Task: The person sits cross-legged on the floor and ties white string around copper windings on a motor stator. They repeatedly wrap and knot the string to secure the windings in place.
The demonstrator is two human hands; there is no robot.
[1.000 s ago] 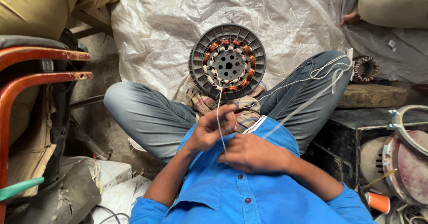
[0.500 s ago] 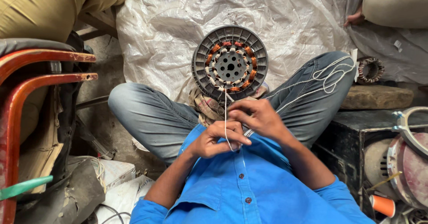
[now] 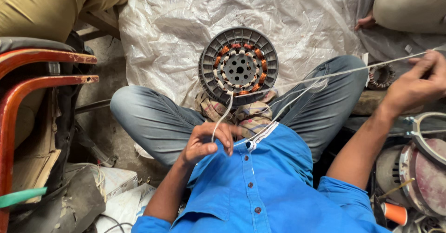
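Observation:
A round grey motor stator point(image 3: 239, 66) with copper windings lies on my crossed legs, over a patterned cloth point(image 3: 241, 112). White cord point(image 3: 302, 82) runs from its lower rim. My left hand point(image 3: 208, 142) pinches the cord close to my chest, just below the stator. Far out at the right edge, my right hand point(image 3: 418, 84) grips the same cord and holds it stretched taut across my right knee.
A white plastic sheet point(image 3: 186, 24) covers the floor ahead. A red metal chair frame point(image 3: 28, 89) stands at left. Motor parts point(image 3: 418, 168) and a small wound ring point(image 3: 381, 75) sit at right. Other people's legs show at top left and top right point(image 3: 409, 5).
My right hand has swung from my chest out to the far right, pulling the cord taut. My left hand stayed near my chest holding the cord.

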